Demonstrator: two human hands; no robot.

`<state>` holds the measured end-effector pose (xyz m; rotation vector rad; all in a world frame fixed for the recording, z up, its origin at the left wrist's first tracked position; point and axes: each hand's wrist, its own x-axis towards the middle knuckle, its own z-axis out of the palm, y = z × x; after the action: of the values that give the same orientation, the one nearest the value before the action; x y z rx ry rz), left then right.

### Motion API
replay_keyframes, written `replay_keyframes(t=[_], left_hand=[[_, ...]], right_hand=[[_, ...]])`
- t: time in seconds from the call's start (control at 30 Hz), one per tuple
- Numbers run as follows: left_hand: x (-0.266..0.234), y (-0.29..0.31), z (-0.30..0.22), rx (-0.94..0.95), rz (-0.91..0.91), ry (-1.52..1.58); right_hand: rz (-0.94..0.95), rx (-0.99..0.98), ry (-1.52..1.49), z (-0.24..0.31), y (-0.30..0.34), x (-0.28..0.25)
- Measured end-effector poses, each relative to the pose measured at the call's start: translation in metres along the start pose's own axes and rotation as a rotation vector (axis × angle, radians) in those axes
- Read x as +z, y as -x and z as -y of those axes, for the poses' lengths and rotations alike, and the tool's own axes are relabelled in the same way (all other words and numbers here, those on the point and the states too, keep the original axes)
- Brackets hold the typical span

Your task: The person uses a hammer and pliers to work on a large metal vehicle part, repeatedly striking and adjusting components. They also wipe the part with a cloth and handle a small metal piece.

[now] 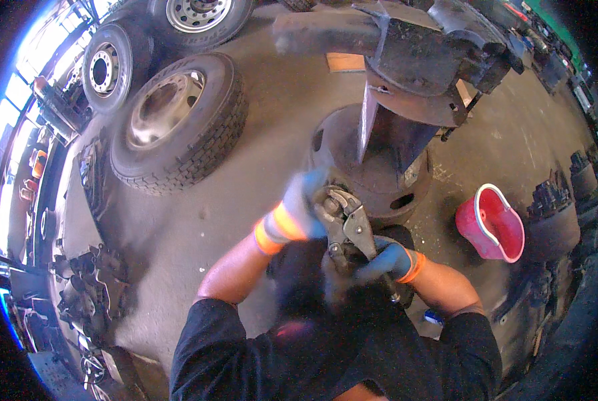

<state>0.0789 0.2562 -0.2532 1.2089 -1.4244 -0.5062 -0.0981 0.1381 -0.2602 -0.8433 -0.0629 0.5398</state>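
A pair of metal locking pliers (357,230) is held in front of my body, its curved jaws tilted up and to the left. My right hand (384,259), in a blue-grey glove with an orange cuff, is closed around its handles. At the jaw end is my left hand (300,204), in a matching glove and blurred by motion. Its fingers curl against a dark rounded piece (329,206) beside the jaws; I cannot make out what that piece is. Just beyond my hands stands a round steel pedestal (342,144), with a large bench vise (412,50) above it.
A red bucket (489,227) with a white handle stands on the floor to the right. Left of the pedestal lies a large truck tyre (192,127) on its rim, with more wheels behind. Dark metal parts (92,284) are piled at the left, others along the right.
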Motion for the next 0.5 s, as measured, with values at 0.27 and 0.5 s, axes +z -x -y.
replay_keyframes(t=[0.27,0.5], left_hand=[[0.001,0.000,0.002,-0.027,0.033,-0.010],[-0.008,-0.018,-0.018,0.048,0.236,-0.098]], right_hand=[[0.002,-0.024,-0.115,-0.007,0.000,0.009],[0.120,-0.083,-0.181,-0.033,-0.001,-0.010]])
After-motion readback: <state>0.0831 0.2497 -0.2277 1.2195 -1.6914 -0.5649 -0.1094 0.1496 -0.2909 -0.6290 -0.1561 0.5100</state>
